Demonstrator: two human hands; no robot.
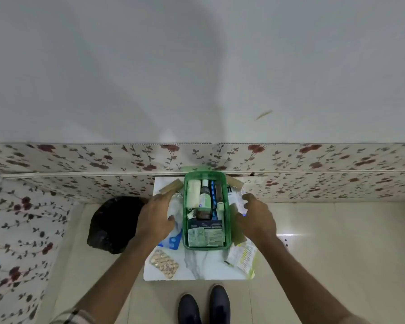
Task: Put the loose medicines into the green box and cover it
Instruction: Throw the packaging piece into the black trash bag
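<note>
An uncovered green box (186, 206) stands on a small white marble-pattern table (197, 265), filled with bottles, a white roll and medicine cartons. My left hand (153, 216) rests at the box's left side, fingers on a silvery foil packet (174, 204). My right hand (257, 218) hovers at the box's right side, fingers spread over white packets (237, 197). Loose on the table lie a blue blister strip (173, 240), a strip of tan pills (165, 263) and a pale green-and-white packet (242, 256). I cannot tell whether either hand grips anything.
The table stands against a floral-patterned wall panel (313, 183). A black bag (112, 223) sits on the tiled floor left of the table. My shoes (204, 305) are just below the table's near edge. Brown cardboard pieces (171, 187) lie beside the box.
</note>
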